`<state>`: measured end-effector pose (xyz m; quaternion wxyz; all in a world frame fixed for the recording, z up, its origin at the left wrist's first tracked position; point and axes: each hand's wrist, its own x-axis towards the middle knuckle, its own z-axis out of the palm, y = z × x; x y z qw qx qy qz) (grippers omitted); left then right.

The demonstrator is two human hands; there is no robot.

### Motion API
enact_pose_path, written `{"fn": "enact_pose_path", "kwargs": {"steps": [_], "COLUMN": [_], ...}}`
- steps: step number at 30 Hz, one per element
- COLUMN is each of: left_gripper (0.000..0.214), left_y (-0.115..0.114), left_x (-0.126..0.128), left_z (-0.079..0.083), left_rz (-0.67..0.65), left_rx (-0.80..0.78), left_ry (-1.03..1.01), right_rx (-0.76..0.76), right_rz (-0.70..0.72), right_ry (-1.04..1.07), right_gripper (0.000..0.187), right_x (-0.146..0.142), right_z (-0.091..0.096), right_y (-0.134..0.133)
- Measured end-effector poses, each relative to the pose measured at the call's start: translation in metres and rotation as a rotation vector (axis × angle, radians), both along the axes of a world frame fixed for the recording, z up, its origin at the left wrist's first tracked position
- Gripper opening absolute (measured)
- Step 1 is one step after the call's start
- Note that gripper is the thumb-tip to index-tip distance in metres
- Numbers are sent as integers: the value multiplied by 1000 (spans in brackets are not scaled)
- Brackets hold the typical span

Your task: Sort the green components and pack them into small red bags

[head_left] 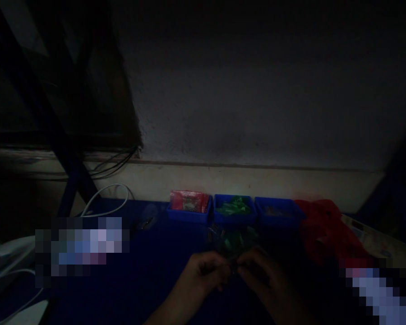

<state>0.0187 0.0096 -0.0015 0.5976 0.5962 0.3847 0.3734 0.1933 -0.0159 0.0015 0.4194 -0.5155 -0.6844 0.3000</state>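
Observation:
Both hands meet low in the middle of the view, over the blue tabletop [128, 280]. My left hand [206, 273] is closed in a pinch, thumb against fingers. Close beside it, my right hand [260, 273] pinches too, its fingertips almost touching the left ones. A small dark piece [234, 265] shows between the fingertips; it is too dim to name. Just beyond the hands lies a loose heap of green pieces [238, 239], with clear and metallic-looking bits [214, 232] at its left.
Along the wall stand a blue bin with red packets [189, 201], a blue bin with green pieces [235, 207] and a blue bin with dim small parts [279, 212]. Red cloth or bag material [325, 225] lies right. A white cable [104, 214] loops left. Blurred patches cover both sides.

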Motion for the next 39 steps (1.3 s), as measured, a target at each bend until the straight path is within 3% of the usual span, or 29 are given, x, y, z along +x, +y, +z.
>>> {"fn": "enact_pose_path", "kwargs": {"steps": [7,14,18,22,26,32,39], "left_gripper": [24,16,10,32,16,11,20], "left_y": [-7,-6,-4,-2,-1,2,1], "left_x": [0,-1,-1,0,0,-3,-1], "left_z": [9,11,4,1,3,2,0], "left_rz": [-39,-64,18,91,54,98,91], "left_rx": [109,224,144,4,3,53,-33], "left_ry": [52,30,-30,-118,-18,52,-33], "right_rx": [-194,-266,-323,-330,-335,-246,-245], "right_rz": [32,57,-75,-54,-87,-71,0], "right_ry": [133,227,253,282,313,256,256], "right_gripper": [20,28,32,28,25,20,19], "right_x": [-3,1,2,1,0,2,3], "right_z": [6,1,-5,-2,3,2,0], "right_y": [-8,-4,0,0,-2,0,6]}}
